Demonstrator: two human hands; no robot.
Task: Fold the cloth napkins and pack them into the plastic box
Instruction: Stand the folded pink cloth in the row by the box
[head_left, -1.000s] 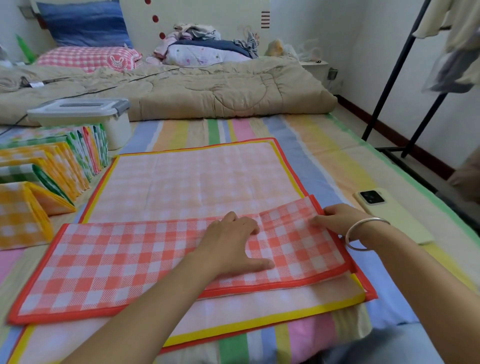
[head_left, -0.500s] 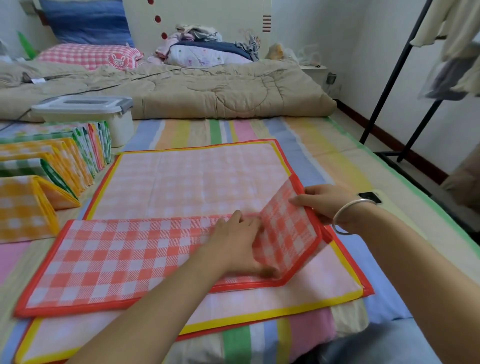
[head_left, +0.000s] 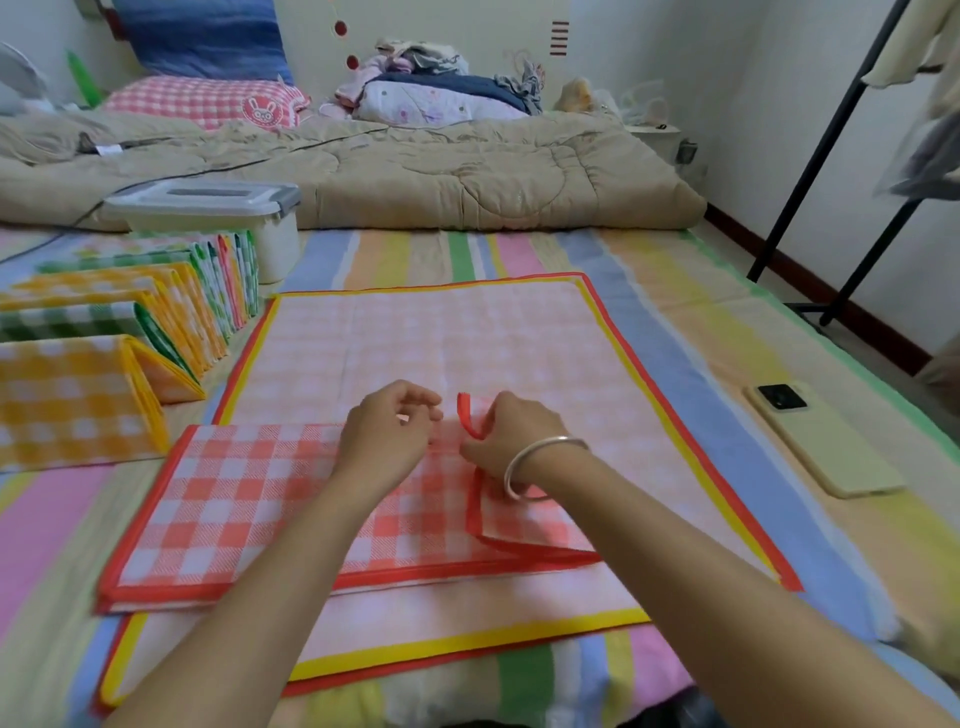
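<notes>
Well, at my far left a row of folded napkins (head_left: 78, 410), yellow and green check, stands on edge on the striped sheet (head_left: 701, 322), running back toward the plastic box (head_left: 275, 244). The box sits at the far end of that row with its lid (head_left: 202, 195) on, up against the beige quilt (head_left: 467, 171) that lies across the bed behind it.

In front of me the red checked napkin (head_left: 234, 499) lies as a long folded strip. Its left end reaches out past the napkin beneath it, near the closest yellow one. My left hand (head_left: 387, 436) is over the strip's far edge, about the middle, with the fingers (head_left: 415, 397) curled toward the thumb. The frame is too blurred there for me to tell whether they pinch any cloth. Just beside it, my right hand (head_left: 514, 428) pinches the red-bordered corner of the strip's right end, which is turned over onto the strip, and the border stands up in a small loop at my fingertips. A silver bracelet (head_left: 545, 449) sits on that wrist.

Under all this a pale pink napkin (head_left: 467, 332) with a yellow and red border is spread flat on the sheet. To the right of it, well apart, a phone (head_left: 831, 447) lies with its camera side up. Beyond the bed's right edge stands a black clothes rack (head_left: 810, 171).
</notes>
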